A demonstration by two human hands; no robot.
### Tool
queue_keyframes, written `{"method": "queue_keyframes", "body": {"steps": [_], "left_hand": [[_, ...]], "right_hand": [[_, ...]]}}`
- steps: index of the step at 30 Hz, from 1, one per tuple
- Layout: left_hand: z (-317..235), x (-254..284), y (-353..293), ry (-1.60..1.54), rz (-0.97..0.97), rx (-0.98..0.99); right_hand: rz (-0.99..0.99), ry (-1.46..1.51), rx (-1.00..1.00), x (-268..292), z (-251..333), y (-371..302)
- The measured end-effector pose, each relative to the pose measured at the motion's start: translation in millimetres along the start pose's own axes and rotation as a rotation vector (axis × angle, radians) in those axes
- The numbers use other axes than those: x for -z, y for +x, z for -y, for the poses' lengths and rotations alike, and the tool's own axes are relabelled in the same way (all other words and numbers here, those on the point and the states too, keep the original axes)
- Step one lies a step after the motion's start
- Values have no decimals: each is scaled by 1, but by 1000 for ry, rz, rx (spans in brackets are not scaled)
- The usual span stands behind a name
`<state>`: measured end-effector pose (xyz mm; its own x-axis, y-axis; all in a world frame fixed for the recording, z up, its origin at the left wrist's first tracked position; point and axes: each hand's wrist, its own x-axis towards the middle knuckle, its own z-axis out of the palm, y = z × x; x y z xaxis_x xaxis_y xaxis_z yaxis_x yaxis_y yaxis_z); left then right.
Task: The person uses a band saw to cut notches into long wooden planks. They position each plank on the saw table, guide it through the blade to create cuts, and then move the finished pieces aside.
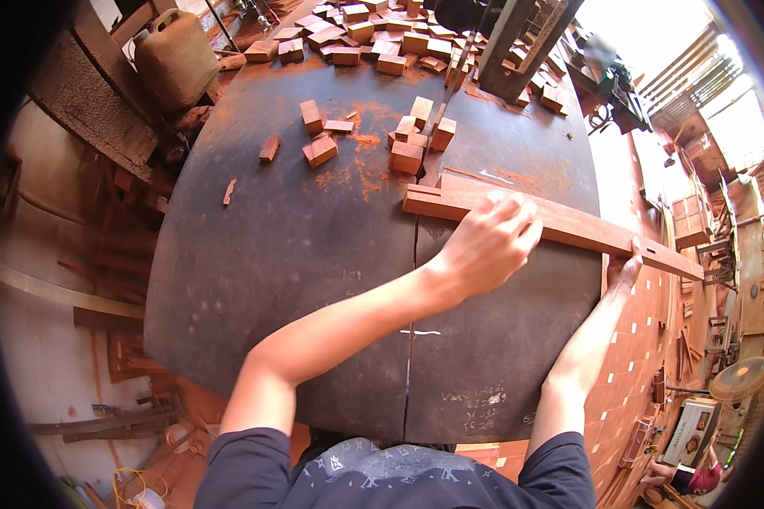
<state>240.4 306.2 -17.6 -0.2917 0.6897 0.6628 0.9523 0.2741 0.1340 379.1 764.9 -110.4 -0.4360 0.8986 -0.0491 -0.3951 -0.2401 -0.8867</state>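
A long reddish-brown wooden bar [569, 222] lies across the dark saw table [314, 280], its left end notched and its right end reaching past the table's edge. My left hand [491, 243] is closed over the bar left of its middle, the fingers bent onto its top. Farther right, my right hand [630, 265] grips the bar from the near side, the thumb up near a small dark slot. Just beyond the notched end rises a thin saw blade [450, 95]. Several small wood blocks [407, 156] stand close to the blade.
Offcut blocks [361, 32] are heaped along the far edge, and a few more blocks [320, 150] lie left of the blade amid orange sawdust. A dark metal post [518, 59] stands at the back. A dusty jerrycan [176, 59] sits far left; a fan [740, 379] is at right.
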Motion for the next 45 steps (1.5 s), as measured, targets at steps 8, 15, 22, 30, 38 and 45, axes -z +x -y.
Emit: {"method": "queue_keyframes", "body": {"steps": [8,15,22,30,38,45], "left_hand": [[16,-51,23,110,321,330],[21,-54,28,82,295,318],[37,-66,39,84,229,339],[39,-72,42,91,227,340],[42,-71,43,86,225,331],[45,-71,45,80,216,325]], "right_hand": [[19,-79,-148,-24,3,-26],[86,41,-148,-12,-5,-15],[133,101,-80,-17,-12,-1],[155,75,-84,-26,-6,-6],[204,52,-60,-40,-3,-19],[189,43,-62,-41,-1,-21]]}}
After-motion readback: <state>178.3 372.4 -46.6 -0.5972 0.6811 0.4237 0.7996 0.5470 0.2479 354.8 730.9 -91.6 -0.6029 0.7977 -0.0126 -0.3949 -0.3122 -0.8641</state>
